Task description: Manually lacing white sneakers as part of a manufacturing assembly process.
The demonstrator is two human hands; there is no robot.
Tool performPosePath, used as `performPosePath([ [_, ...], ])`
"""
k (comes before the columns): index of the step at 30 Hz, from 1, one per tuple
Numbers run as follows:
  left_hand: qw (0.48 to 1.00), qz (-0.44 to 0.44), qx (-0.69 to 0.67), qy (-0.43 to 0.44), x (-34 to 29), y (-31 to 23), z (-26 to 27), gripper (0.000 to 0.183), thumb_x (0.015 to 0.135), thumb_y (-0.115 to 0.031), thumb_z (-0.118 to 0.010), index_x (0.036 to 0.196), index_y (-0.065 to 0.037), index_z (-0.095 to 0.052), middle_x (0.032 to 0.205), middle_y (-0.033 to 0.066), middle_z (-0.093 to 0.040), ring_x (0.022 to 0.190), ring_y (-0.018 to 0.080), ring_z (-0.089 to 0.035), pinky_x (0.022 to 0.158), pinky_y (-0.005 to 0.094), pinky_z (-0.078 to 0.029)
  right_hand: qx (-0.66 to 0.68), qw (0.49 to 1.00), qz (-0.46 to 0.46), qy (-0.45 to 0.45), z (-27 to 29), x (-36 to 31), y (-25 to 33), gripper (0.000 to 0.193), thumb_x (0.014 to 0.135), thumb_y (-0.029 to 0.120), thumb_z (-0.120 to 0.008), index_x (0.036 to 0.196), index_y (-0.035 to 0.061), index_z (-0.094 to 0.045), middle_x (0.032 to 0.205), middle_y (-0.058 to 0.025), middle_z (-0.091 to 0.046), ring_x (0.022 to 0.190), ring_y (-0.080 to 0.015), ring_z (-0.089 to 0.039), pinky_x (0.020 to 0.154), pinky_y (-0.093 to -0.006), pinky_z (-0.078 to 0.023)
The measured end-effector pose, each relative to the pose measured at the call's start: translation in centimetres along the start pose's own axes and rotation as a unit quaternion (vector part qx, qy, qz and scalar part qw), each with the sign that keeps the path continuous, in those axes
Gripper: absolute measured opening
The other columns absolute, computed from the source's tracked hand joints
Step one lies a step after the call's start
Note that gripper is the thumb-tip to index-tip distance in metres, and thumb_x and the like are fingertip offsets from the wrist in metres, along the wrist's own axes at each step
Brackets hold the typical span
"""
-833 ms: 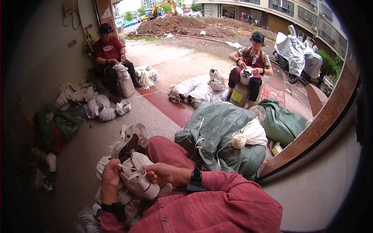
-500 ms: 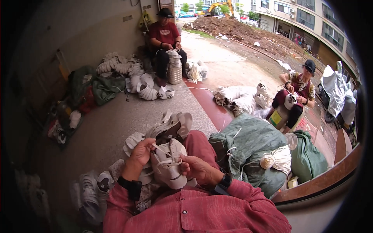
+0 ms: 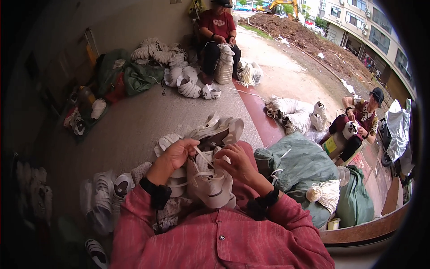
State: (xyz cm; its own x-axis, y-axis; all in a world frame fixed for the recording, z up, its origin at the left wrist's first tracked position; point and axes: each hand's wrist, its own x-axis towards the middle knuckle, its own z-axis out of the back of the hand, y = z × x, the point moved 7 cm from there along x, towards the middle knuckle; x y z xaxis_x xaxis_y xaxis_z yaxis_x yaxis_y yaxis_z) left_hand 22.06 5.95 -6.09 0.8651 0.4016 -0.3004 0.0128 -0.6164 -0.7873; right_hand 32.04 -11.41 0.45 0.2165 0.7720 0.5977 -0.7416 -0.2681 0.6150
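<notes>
Raised the right hand (image 3: pixel 238 165) beside the curved, mesh-textured shoe (image 3: pixel 209 184), cannot tell whether gripping; pinching flat, pale lace (image 3: pixel 204 157) in the left hand (image 3: pixel 178 155), near frame centre.

Shoe upper (image 3: pixel 211 189) faced in smooth, matt, leather-like material, lace (image 3: pixel 204 156) made of flat matt cloth, sack (image 3: pixel 301 157) formed of creased plastic-like sheeting, cover (image 3: pixel 397 134) finished in metallic gloss, floor (image 3: pixel 134 134) surfaced in speckled matt stone

One head-worn fisheye view looks down — close over the red shirt (image 3: pixel 251 242), outward to the dirt mound (image 3: pixel 286 36).
</notes>
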Motion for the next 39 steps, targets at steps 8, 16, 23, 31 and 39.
performPosePath([
  [8, 0.986, -0.032, 0.158, 0.036, 3.1, -2.8, -2.0, 0.008, 0.080, -0.012, -0.068, 0.075, -0.009, -0.062, 0.067, -0.0035, -0.055, 0.059, 0.0082, -0.049, 0.057, 0.0226, -0.037, 0.073, 0.984, -0.066, 0.146, -1.7, 1.3, -2.7, 0.014, 0.090, 0.022, -0.063, 0.094, 0.0087, -0.063, 0.083, -0.0052, -0.059, 0.080, -0.0236, -0.056, 0.082, -0.0362, -0.038],
  [16, 0.967, -0.117, 0.220, 0.056, 2.7, -4.6, -4.7, 0.014, 0.080, -0.014, -0.068, 0.070, -0.010, -0.059, 0.065, -0.0036, -0.049, 0.061, 0.0068, -0.042, 0.060, 0.0214, -0.034, 0.013, 0.982, -0.014, 0.186, -2.2, 1.7, -0.6, 0.013, 0.090, 0.024, -0.063, 0.094, 0.0110, -0.062, 0.084, -0.0032, -0.057, 0.084, -0.0210, -0.056, 0.082, -0.0361, -0.036],
  [23, 0.726, -0.489, 0.477, -0.078, -4.9, -7.9, -8.1, 0.018, 0.082, -0.020, -0.068, 0.075, -0.009, -0.056, 0.080, 0.0032, -0.055, 0.073, 0.0160, -0.050, 0.069, 0.0283, -0.040, -0.048, 0.983, 0.091, 0.150, -2.2, 2.0, 0.3, 0.016, 0.085, 0.020, -0.068, 0.085, 0.0074, -0.058, 0.090, -0.0068, -0.054, 0.088, -0.0251, -0.052, 0.078, -0.0387, -0.037],
  [31, 0.594, -0.457, 0.614, 0.248, -13.6, 4.0, -10.9, 0.035, 0.083, -0.026, -0.069, 0.103, 0.002, -0.063, 0.109, 0.0153, -0.065, 0.103, 0.0317, -0.063, 0.091, 0.0396, -0.049, -0.041, 0.979, 0.127, 0.152, -2.8, 2.4, -0.1, 0.013, 0.083, 0.010, -0.067, 0.085, 0.0038, -0.056, 0.088, -0.0078, -0.055, 0.084, -0.0286, -0.053, 0.072, -0.0381, -0.042],
  [39, 0.613, -0.382, 0.632, 0.279, -12.8, 4.8, -10.4, 0.039, 0.084, -0.029, -0.068, 0.110, 0.000, -0.063, 0.116, 0.0157, -0.064, 0.110, 0.0309, -0.061, 0.093, 0.0390, -0.049, 0.045, 0.998, -0.047, -0.023, -2.5, 4.3, -5.0, 0.019, 0.086, 0.009, -0.065, 0.081, 0.0020, -0.048, 0.072, -0.0089, -0.044, 0.064, -0.0219, -0.045, 0.059, -0.0334, -0.038],
])
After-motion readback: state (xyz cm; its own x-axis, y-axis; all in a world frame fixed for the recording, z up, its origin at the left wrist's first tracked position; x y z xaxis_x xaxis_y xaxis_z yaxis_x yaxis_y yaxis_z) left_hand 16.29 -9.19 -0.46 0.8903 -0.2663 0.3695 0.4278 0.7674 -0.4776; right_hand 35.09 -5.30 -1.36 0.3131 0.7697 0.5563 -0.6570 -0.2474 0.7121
